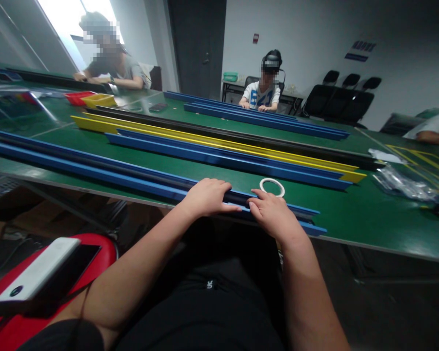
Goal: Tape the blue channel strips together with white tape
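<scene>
A long blue channel rail (131, 181) lies along the near edge of the table, with a black strip (237, 197) running inside it. My left hand (209, 199) is closed over the rail, thumb on its near edge and fingers across to the far side. A short way right, my right hand (272, 214) grips the same rail near its right end, thumb and fingers bent over the strip. What lies under my palms is hidden. Just beyond my right hand, a white ring (272, 187), like a narrow tape roll, lies on the table.
Beyond lie a blue rail (227, 160), a yellow rail (219, 146) and a black rail (190, 126) on the green table (380, 219). Clear plastic bags (406, 185) lie to the right. A red stool (98, 265) stands left. Other people (261, 95) sit across the table.
</scene>
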`<action>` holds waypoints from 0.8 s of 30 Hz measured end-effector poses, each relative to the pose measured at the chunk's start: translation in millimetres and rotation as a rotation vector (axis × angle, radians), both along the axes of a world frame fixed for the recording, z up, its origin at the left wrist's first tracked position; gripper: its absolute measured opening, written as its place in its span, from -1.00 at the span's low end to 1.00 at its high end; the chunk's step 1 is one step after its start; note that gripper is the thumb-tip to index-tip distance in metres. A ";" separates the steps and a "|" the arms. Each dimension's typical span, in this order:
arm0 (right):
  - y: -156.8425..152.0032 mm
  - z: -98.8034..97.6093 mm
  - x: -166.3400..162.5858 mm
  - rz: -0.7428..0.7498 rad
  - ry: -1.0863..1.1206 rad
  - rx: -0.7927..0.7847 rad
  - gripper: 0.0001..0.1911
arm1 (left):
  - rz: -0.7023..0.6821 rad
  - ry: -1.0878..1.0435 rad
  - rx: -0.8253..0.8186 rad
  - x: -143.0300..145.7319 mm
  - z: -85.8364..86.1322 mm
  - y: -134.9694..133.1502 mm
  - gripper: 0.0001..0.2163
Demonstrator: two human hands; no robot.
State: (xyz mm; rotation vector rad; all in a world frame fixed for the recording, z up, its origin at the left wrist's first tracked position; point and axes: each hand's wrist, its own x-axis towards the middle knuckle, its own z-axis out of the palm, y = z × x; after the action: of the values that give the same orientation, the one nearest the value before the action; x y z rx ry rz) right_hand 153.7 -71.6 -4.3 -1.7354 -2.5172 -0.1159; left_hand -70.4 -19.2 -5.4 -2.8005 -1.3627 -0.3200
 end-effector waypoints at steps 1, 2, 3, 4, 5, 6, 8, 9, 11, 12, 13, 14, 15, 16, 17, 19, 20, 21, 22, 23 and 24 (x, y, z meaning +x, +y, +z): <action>0.5 1.0 0.4 0.009 -0.005 -0.009 -0.57 | -0.001 0.002 0.000 0.0 0.0 0.0 -0.29; 1.3 2.2 0.9 0.021 -0.012 -0.022 -0.56 | -0.002 0.004 0.002 -0.1 0.0 0.0 -0.29; 2.4 3.7 1.6 0.038 -0.020 -0.036 -0.56 | -0.003 0.006 0.006 -0.1 -0.1 -0.1 -0.29; 3.7 5.4 2.5 0.061 -0.030 -0.046 -0.56 | -0.003 0.007 0.010 0.0 -0.2 -0.2 -0.29; 5.2 7.1 3.5 0.087 -0.041 -0.048 -0.56 | -0.003 0.007 0.014 0.0 -0.4 -0.2 -0.29; 6.9 8.9 4.4 0.116 -0.054 -0.042 -0.57 | -0.002 0.008 0.016 0.1 -0.6 -0.3 -0.29; 10.6 12.2 6.2 0.183 -0.083 -0.012 -0.59 | -0.004 0.007 0.022 0.1 -0.9 -0.3 -0.29; 12.7 13.5 6.9 0.219 -0.097 0.004 -0.60 | -0.007 0.008 0.025 0.1 -1.0 -0.3 -0.29; 17.2 15.5 8.3 0.298 -0.124 0.021 -0.62 | -0.010 0.009 0.029 -0.1 -0.9 -0.2 -0.29; 19.5 16.3 8.9 0.337 -0.137 0.022 -0.62 | -0.011 0.008 0.029 -0.3 -0.8 -0.2 -0.30; 21.7 17.1 9.4 0.373 -0.150 0.022 -0.62 | -0.011 0.005 0.027 -0.4 -0.7 -0.2 -0.30; 23.8 17.9 9.8 0.406 -0.165 0.020 -0.61 | -0.010 0.002 0.024 -0.6 -0.6 -0.2 -0.30; 25.7 19.0 10.1 0.436 -0.179 0.020 -0.61 | -0.011 -0.001 0.022 -0.8 -0.6 -0.3 -0.31; 27.2 20.3 10.1 0.462 -0.192 0.022 -0.60 | -0.013 -0.004 0.022 -1.0 -0.5 -0.4 -0.31; 28.5 21.8 10.0 0.487 -0.203 0.026 -0.60 | -0.016 -0.004 0.025 -1.1 -0.5 -0.5 -0.31; 30.3 24.9 9.2 0.536 -0.215 0.034 -0.60 | -0.020 -0.002 0.032 -1.3 -0.5 -0.8 -0.32; 31.0 26.2 8.7 0.558 -0.216 0.034 -0.60 | -0.021 -0.001 0.034 -1.4 -0.4 -1.0 -0.32; 31.7 27.1 8.3 0.575 -0.214 0.034 -0.61 | -0.022 0.000 0.034 -1.3 -0.3 -1.1 -0.32; 32.3 27.6 7.9 0.586 -0.210 0.032 -0.61 | -0.021 0.000 0.033 -1.3 -0.2 -1.1 -0.32; 32.8 27.6 7.8 0.592 -0.206 0.028 -0.62 | -0.019 0.001 0.031 -1.2 0.0 -1.2 -0.32; 33.4 27.2 7.7 0.593 -0.201 0.025 -0.62 | -0.017 0.002 0.031 -1.1 0.1 -1.2 -0.32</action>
State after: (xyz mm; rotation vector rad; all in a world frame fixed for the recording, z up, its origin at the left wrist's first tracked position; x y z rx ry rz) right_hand 161.4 -38.2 22.9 -0.9418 -3.0348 -0.2874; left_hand -71.5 -20.3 -5.2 -2.7878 -1.3222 -0.3364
